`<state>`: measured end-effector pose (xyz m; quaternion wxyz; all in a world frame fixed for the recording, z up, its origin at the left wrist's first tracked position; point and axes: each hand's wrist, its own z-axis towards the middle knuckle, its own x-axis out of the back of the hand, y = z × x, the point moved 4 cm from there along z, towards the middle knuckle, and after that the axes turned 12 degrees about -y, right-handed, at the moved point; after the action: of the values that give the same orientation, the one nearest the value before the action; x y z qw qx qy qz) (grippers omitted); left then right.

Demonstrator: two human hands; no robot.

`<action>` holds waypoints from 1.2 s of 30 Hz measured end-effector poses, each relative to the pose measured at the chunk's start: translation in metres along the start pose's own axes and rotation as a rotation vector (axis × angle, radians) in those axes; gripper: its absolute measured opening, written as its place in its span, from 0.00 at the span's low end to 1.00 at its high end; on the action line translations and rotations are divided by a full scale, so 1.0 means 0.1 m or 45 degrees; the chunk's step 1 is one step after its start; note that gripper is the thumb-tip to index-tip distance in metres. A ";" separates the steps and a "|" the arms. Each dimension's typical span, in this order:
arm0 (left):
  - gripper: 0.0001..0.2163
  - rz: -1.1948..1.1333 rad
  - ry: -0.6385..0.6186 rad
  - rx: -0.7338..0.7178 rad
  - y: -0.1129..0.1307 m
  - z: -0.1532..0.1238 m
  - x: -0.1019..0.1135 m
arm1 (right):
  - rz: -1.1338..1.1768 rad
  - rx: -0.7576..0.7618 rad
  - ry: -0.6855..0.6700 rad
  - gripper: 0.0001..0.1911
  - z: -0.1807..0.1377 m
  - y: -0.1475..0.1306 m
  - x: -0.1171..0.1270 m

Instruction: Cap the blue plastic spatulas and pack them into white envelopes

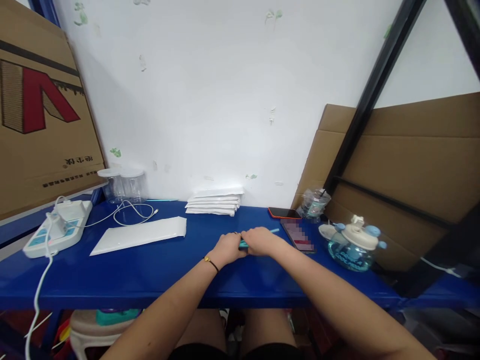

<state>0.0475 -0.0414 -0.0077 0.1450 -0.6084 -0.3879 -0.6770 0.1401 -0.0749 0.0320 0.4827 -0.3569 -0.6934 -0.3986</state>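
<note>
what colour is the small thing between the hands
The small object is teal, shown best in the head view.

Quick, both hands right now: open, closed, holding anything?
Left hand: closed on one end of a slim teal object.
Right hand: closed over the slim teal object too.

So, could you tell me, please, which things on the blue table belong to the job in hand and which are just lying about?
In hand: small teal item, held between the left hand and right hand.

Lying about: flat white envelope, envelope stack, power strip, clear jars, red-edged phone, lit phone, water bottle.
</note>
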 end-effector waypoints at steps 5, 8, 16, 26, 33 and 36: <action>0.14 -0.410 0.268 -0.033 0.14 0.02 0.04 | 0.013 0.040 0.138 0.11 -0.30 -0.04 0.98; 0.18 -0.772 0.467 -0.083 0.20 -0.04 0.03 | 0.227 0.085 0.532 0.21 -0.57 0.03 1.50; 0.14 -1.200 0.380 -0.098 0.19 -0.09 -0.15 | 0.613 0.222 0.502 0.23 -0.32 -0.20 0.95; 0.19 -1.823 -0.587 -0.482 0.59 -0.40 -0.08 | 2.021 0.793 0.284 0.35 -0.45 -0.16 0.41; 0.29 -0.866 -0.535 -0.547 0.19 -0.64 0.24 | 2.438 0.732 0.563 0.12 -0.61 -0.22 0.19; 0.54 -0.324 -0.009 -0.104 -0.63 -0.75 0.64 | 2.480 0.500 0.859 0.07 -0.65 0.09 0.09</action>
<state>-0.0619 -0.0350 0.0332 0.0317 -0.5621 -0.4347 -0.7029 0.1708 -0.1281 0.0566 0.8124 -0.5465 0.0115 0.2028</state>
